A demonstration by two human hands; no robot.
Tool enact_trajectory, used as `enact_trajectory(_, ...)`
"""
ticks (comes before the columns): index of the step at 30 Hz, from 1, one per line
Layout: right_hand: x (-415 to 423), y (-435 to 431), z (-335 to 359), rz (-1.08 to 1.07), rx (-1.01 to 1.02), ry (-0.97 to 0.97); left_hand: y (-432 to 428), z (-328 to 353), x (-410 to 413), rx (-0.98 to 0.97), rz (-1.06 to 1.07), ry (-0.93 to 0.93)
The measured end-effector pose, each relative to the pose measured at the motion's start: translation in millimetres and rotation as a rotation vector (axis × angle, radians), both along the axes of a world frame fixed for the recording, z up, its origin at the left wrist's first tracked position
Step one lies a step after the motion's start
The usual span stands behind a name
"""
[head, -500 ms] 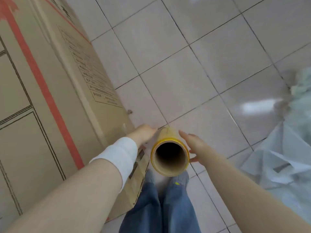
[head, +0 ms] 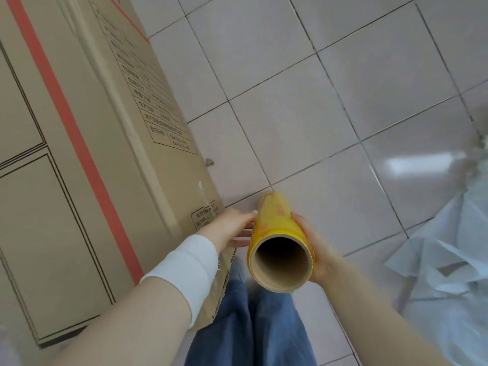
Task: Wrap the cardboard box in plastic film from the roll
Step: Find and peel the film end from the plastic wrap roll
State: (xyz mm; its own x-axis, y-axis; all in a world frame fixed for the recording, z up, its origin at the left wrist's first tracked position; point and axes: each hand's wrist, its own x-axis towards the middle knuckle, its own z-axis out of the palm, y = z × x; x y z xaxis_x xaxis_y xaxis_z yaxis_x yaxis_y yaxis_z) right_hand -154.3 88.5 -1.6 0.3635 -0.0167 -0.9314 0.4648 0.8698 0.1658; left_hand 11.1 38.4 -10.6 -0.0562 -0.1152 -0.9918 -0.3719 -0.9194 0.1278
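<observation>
The roll (head: 276,223) of yellow plastic film is held in the air above the floor (head: 317,107), low in the view and just right of the cardboard box (head: 111,133). Its hollow brown core faces the camera and its far end points down and away towards the tiles. The right hand (head: 315,250) holds it from the right side, with the fingers (head: 299,220) curled round the yellow wrap near the open end. The left hand (head: 232,228) sits between the box's near corner and the roll; its thumb tip touches the roll's left side and its other fingers reach out almost straight towards the core's rim, their tips hidden behind it, so I cannot tell whether this hand grips the roll or only touches it.

The box stands on the floor and fills the left of the view, tall and tan, with a red stripe, black line drawings and a printed table of text on the side facing the roll. A white cuff (head: 184,270) wraps the left wrist. Below the roll are the person's blue jeans (head: 250,326). The floor is pale glossy tile with dark grout lines, and a small dark scrap (head: 210,161) lies on it close to the box. Crumpled pale sheeting (head: 449,265) lies on the tiles at the right edge, well apart from the box
</observation>
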Motion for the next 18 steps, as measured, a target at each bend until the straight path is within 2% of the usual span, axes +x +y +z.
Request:
enact_trajectory(8,10.5,43.6,15.5,-0.283,0.032,0.048,24.3,31.2,0.4,0.019,-0.119,0.128)
enact_trajectory(11,12.1,53.7,16.5,-0.355,0.038,0.075,34.7,30.3,-6.4,0.034,-0.042,0.188)
enact_trajectory(14,9.4,58.8,16.7,-0.367,0.013,0.099,41.3,31.2,-15.0,0.021,0.038,0.226)
enact_trajectory(18,-5.7,54.0,20.5,-0.263,0.058,0.164,45.4,41.4,-22.4,0.013,0.073,0.281)
